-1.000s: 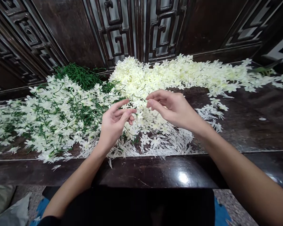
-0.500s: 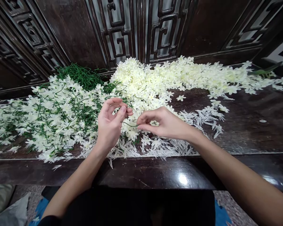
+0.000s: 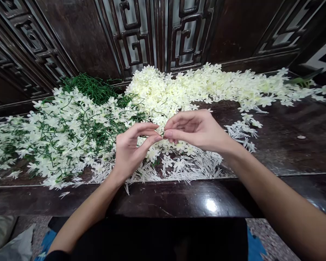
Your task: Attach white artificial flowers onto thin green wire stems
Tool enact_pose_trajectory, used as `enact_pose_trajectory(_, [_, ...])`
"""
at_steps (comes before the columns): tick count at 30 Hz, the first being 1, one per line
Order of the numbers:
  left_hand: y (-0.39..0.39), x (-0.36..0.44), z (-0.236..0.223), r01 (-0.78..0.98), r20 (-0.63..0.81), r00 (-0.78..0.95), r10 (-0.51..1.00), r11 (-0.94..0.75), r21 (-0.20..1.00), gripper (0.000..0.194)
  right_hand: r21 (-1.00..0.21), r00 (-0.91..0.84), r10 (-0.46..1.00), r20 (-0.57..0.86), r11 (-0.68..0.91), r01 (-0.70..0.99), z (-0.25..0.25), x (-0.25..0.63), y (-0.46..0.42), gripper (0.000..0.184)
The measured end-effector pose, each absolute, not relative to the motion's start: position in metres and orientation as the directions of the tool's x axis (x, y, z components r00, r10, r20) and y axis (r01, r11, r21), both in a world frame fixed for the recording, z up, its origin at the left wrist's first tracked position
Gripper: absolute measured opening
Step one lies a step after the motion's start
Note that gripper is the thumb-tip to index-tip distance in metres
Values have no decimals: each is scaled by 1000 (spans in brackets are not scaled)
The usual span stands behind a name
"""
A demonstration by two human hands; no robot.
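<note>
My left hand point(image 3: 133, 148) is closed in a pinch, thumb against fingertips. My right hand point(image 3: 201, 128) pinches too, its fingertips meeting those of the left over the flowers. The thin green plastic stem seen in the right hand a moment ago is now almost wholly hidden between the fingers. What the left fingertips hold is too small to make out. Just beyond the hands spreads a heap of loose cream-white artificial blossoms point(image 3: 184, 87). Under and in front of them lie thin white stamen pieces point(image 3: 203, 167).
Left of the hands is a pile of white flowers on green stems point(image 3: 62, 130). Bare green stems point(image 3: 91, 88) are bunched behind it. Everything lies on a dark polished wooden bench point(image 3: 296, 148) with a carved lattice back point(image 3: 132, 34). A small white disc point(image 3: 301, 137) lies at right.
My right hand has moved up and turned, and my left hand has shifted right with its fingers pinching. Their fingertips now meet, and the green stem between them is mostly covered.
</note>
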State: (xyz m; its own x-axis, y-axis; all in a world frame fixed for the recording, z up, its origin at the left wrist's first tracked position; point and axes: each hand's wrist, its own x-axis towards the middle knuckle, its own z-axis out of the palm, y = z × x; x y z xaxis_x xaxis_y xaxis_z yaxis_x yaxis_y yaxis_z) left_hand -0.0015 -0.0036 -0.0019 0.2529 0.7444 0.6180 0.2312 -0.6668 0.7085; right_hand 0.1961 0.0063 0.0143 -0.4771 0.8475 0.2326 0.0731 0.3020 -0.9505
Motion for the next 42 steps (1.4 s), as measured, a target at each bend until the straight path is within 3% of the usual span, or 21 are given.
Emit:
enact_pose_trajectory(4, [-2, -1, 0, 149, 522, 75, 849, -528, 836, 20, -888, -468, 866, 174, 343, 305, 10, 198, 10, 23])
enact_pose_trajectory(8, [3, -5, 0, -65, 348, 9, 937, -347, 936, 21, -656, -562, 825, 61, 458, 600, -8, 194, 15, 25])
enact_pose_trajectory(11, [4, -6, -1, -133, 283, 9, 959, -279, 951, 21, -571, -595, 801, 58, 516, 639, -21, 191, 17, 14])
enact_pose_trajectory(14, [3, -6, 0, -99, 278, 20, 960, -275, 956, 30, -631, -588, 806, 73, 494, 599, -21, 192, 18, 15])
enact_pose_trajectory(18, [1, -5, 3, 90, 207, 140, 968, -220, 971, 43, -764, -505, 849, 154, 426, 484, -4, 196, 16, 15])
enact_pose_trajectory(24, [0, -1, 4, 198, 179, 264, 948, -235, 952, 29, -941, -515, 841, 165, 290, 172, 6, 200, 15, 19])
enact_pose_trajectory(28, [-1, -1, 5, 178, 179, 305, 935, -241, 954, 20, -976, -560, 818, 130, 206, 74, 1, 198, 14, 20])
enact_pose_trajectory(33, [-2, -2, 3, 148, 187, 298, 936, -239, 960, 14, -975, -537, 834, 126, 205, 90, 2, 195, 12, 19])
enact_pose_trajectory(37, [0, -4, 2, 48, 174, 242, 955, -191, 980, 21, -932, -518, 848, 113, 271, 241, 7, 198, 13, 19])
enact_pose_trajectory(42, [2, -6, 2, -84, 125, 210, 970, -110, 990, 20, -840, -650, 753, -99, 287, 460, 1, 199, 12, 24])
